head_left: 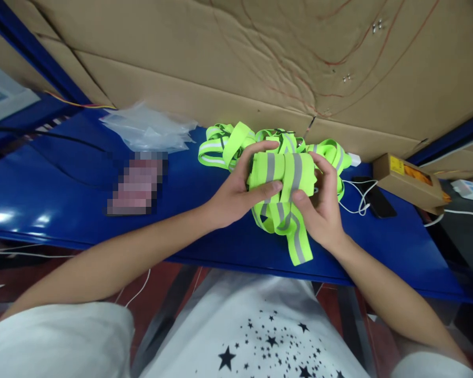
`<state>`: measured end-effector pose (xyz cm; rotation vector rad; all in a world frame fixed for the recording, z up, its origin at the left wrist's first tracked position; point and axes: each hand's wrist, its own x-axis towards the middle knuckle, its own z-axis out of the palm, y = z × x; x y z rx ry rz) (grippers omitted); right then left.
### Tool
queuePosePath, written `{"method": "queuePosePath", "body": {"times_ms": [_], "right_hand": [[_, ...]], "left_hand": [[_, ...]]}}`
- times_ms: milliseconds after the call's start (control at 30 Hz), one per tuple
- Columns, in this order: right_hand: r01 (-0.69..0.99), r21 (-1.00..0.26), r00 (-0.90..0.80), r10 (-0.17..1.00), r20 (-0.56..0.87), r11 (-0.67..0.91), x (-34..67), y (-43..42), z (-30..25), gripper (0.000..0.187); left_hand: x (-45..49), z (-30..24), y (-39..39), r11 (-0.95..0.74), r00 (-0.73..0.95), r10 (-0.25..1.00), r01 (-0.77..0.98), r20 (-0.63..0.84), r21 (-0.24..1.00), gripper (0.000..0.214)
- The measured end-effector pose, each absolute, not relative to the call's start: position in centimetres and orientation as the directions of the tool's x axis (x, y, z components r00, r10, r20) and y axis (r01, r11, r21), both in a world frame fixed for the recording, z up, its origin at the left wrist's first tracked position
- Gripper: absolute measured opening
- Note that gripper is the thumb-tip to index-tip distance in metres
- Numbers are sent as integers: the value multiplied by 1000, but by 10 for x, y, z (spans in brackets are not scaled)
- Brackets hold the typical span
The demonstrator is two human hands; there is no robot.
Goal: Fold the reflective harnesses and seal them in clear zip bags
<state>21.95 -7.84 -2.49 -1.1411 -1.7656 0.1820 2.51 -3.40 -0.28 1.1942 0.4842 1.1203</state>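
Observation:
A folded bundle of neon-yellow reflective strap (pixel 281 170) with grey stripes is held between my two hands. My left hand (pixel 244 184) grips its left side, thumb across the front and fingers behind. On the right side, my right hand (pixel 323 205) is closed round it, with the thumb pressed at the lower front edge. Loops and one loose end (pixel 299 244) of the strap hang below the bundle. Behind it lies a heap of similar reflective straps (pixel 236 144) on the blue table, partly hidden by my hands.
Clear plastic bags (pixel 150 128) lie at the back left of the blue table (pixel 205 244), behind a blurred-out flat item (pixel 137 184). To the right are a white cable (pixel 362 199), a dark phone (pixel 380 202) and an open cardboard box (pixel 410 181). A cardboard wall (pixel 220 68) rises behind.

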Motion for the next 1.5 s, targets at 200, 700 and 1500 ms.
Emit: {"method": "queuePosePath", "body": {"times_ms": [200,700,1500], "right_hand": [[558,-663,-3,800,600,499,209,-82,-30,46],[660,-507,-16,685,728,555,210,-81,-30,51],[453,-513,-585,678,446,729,249,-82,22,46]], "left_hand": [[31,-9,-41,-35,367,905,-441,216,897,63],[41,-24,-41,353,650,760,-443,24,824,48],[23,-15,-29,620,825,563,-382,-50,685,58]]}}
